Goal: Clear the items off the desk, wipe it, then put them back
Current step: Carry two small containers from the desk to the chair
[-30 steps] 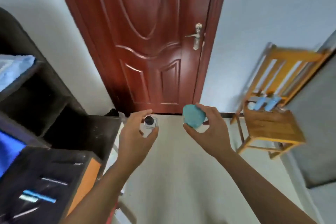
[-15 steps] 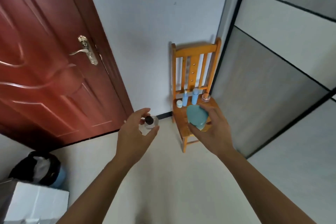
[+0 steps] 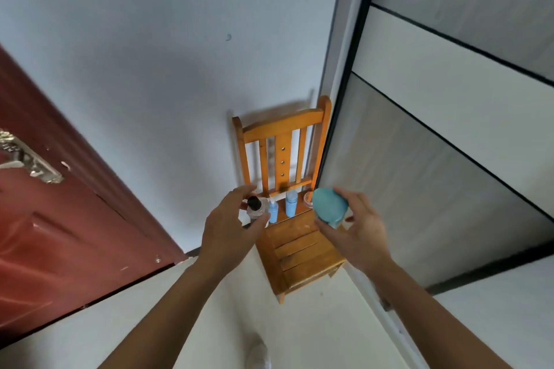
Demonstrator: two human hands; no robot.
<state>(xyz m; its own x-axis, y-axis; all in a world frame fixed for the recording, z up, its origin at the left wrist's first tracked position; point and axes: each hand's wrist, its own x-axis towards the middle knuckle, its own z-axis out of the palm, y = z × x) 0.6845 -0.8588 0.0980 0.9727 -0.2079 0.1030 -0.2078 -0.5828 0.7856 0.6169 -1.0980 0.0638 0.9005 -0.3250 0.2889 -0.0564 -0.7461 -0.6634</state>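
My left hand [image 3: 229,231] grips a small clear glass bottle with a black cap [image 3: 257,207]. In my right hand [image 3: 356,234] is a round teal jar [image 3: 329,208], lid towards me. Both hands hover over the seat of an orange wooden chair [image 3: 299,252] against the wall. At the back of the seat stand two blue bottles, a thin one [image 3: 272,212] and a wider one [image 3: 291,204], with a small pinkish jar [image 3: 308,200] partly hidden behind the teal jar.
A dark red door [image 3: 54,237] with a metal handle [image 3: 27,159] fills the left. A grey and white sliding wardrobe [image 3: 443,159] stands right of the chair. Pale floor [image 3: 269,323] lies below, with a foot at the bottom edge.
The view has swung right, away from the dark desk and door, and closed in on the chair. Both hands have carried their items over the chair seat.
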